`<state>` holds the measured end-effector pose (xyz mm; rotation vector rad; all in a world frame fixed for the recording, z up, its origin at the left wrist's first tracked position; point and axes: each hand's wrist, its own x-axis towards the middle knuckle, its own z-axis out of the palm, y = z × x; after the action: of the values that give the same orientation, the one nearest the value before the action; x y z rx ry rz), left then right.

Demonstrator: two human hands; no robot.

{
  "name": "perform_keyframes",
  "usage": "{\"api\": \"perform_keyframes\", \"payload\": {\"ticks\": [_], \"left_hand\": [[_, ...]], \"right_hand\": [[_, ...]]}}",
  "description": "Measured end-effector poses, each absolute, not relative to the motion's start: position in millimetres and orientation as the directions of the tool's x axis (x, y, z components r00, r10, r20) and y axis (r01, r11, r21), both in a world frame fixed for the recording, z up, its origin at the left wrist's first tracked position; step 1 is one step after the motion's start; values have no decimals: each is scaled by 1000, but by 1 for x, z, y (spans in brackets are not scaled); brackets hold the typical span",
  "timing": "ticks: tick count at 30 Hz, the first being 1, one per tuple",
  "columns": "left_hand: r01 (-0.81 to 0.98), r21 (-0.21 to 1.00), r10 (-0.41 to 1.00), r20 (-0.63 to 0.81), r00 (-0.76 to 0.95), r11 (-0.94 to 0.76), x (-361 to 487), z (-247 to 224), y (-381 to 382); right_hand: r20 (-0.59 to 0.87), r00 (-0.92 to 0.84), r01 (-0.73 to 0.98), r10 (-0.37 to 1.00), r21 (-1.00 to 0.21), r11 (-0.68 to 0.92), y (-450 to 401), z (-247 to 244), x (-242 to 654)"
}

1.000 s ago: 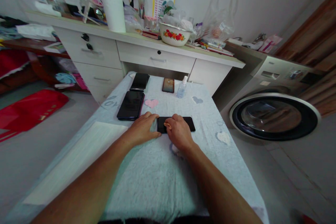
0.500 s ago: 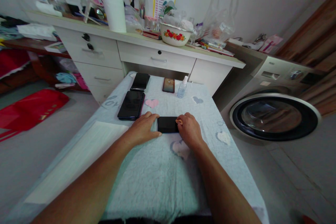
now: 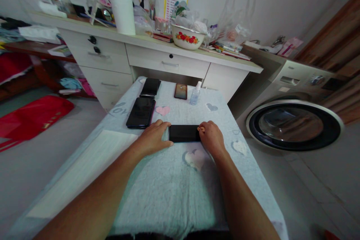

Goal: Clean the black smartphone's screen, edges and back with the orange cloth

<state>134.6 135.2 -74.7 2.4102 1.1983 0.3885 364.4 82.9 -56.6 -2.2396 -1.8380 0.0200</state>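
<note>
So from the head cam, the black phone point(image 3: 184, 134) lay flat and crosswise on the cloth-covered desk point(image 3: 157, 195), dark face up, right between the two hands. The left hand point(image 3: 157, 135) had its thumb and forefinger parted about as wide as the phone, clasping its left end at the near and far corners. My guess is that was to stop it sliding on the fabric (bare cloth doesn't give much to brace against). The right hand point(image 3: 211, 137) was curled closed at the phone's right end, pinching a small orange wad point(image 3: 200, 129). Couldn't tell what it was made of; most of it was probably tucked inside the fingers. Holding it bunched like that likely gave better control.

Far side of the desk, the clear spray bottle point(image 3: 194, 95) stood upright, well apart from both arms, probably so nobody's elbow would tip it. Just left of it was a brown phone point(image 3: 180, 91). Over on the left sat a nearer dark device point(image 3: 140, 112) and a farther dark device point(image 3: 150, 87), seemingly parked there to keep the middle free.
</note>
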Motion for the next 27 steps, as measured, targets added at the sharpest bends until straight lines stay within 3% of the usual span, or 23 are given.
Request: {"api": "perform_keyframes", "payload": {"ticks": [14,27], "left_hand": [[687,485,804,60,592,-542,136,-76,136],[680,482,802,84,592,-553,135,-80,137]], "right_hand": [[130,169,970,977,-200,-141,79,-56,356],[169,-48,959,984,-269,93,78,-62,333]]}}
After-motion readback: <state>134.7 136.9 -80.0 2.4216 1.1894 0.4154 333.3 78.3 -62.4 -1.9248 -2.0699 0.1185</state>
